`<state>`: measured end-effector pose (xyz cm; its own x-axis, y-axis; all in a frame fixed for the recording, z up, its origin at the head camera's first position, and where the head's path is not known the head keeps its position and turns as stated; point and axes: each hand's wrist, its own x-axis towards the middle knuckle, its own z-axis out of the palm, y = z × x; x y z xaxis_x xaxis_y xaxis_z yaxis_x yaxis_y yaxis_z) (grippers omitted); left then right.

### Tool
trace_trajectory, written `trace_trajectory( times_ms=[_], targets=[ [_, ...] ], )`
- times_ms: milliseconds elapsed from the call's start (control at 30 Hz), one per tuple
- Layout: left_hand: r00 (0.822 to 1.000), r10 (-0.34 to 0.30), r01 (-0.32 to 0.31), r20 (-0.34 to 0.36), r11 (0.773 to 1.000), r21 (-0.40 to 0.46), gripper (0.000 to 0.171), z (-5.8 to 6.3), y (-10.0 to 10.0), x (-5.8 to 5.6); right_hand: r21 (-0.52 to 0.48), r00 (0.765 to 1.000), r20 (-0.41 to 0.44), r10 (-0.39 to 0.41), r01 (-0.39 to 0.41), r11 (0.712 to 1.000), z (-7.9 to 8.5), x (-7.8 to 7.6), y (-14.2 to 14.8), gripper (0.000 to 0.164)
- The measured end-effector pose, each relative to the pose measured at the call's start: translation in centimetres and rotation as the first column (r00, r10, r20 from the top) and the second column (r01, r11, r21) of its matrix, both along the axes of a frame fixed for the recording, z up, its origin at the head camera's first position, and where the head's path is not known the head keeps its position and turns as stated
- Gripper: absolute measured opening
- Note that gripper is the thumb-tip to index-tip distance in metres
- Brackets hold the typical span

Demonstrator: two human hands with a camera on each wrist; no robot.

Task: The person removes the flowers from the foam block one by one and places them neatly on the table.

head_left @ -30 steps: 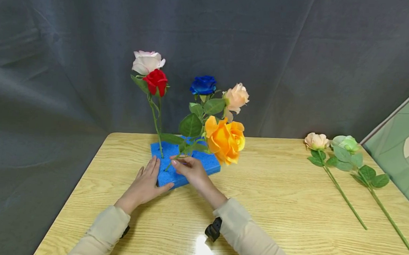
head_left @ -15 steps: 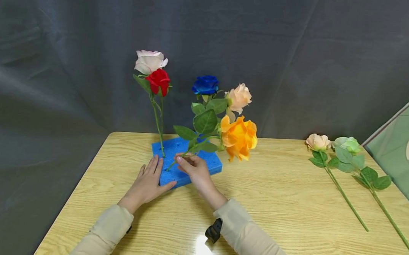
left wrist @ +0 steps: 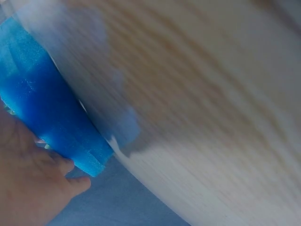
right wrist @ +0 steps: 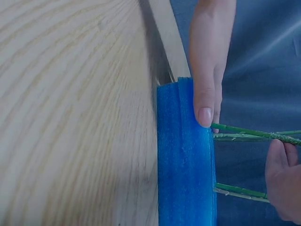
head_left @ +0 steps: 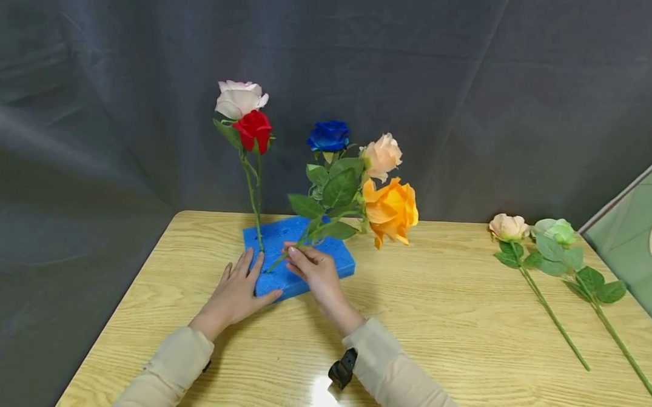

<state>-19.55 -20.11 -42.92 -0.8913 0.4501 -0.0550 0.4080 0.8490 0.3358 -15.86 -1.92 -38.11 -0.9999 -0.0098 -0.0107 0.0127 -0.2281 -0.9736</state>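
A blue foam block (head_left: 287,281) lies on the table with several artificial roses standing in it. My right hand (head_left: 317,273) pinches the green stem of the orange rose (head_left: 391,211) between thumb and fingers; the stem's lower end meets the foam and leans to the right. With fingers spread, my left hand (head_left: 234,293) rests on the block's left front corner. A white rose (head_left: 240,99) and a red rose (head_left: 254,129) stand at the block's left. Behind the orange one are a blue rose (head_left: 329,135) and a peach rose (head_left: 382,156).
Another peach rose (head_left: 509,227) and a pale green rose (head_left: 561,232) lie on the wooden table (head_left: 436,317) at the right. A dark curtain (head_left: 145,98) hangs behind the table. A green patterned panel (head_left: 647,223) stands at the far right.
The orange rose's bloom has swung to the right and slightly up, with my right hand moving slightly right. The left hand stays on the foam block.
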Motion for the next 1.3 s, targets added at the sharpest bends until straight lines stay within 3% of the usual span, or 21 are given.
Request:
trace_trajectory(
  times_ms=[200, 367, 900, 1300],
  targets=[
    [1.0, -0.001, 0.001, -0.011, 1.0, 0.0, 0.096, 0.1, 0.1, 0.0, 0.098, 0.997, -0.082, 0.013, -0.005, 0.995, 0.1, 0.2, -0.2, 0.032],
    [1.0, 0.001, -0.001, -0.015, 1.0, -0.009, 0.097, 0.0, 0.0, 0.0, 0.123, 0.994, -0.111, 0.001, 0.013, 0.992, -0.1, 0.2, 0.0, 0.031],
    [1.0, 0.001, -0.001, -0.014, 1.0, 0.015, 0.096, -0.1, -0.1, 0.0, 0.044, 0.986, -0.127, -0.106, 0.113, 0.993, -0.9, 0.4, 0.1, 0.028],
    [1.0, 0.003, -0.003, -0.012, 1.0, 0.017, 0.096, -0.2, -0.1, 0.0, -0.006, 0.98, -0.142, -0.139, 0.139, 0.99, -1.5, 0.8, 0.3, 0.025]
  ],
)
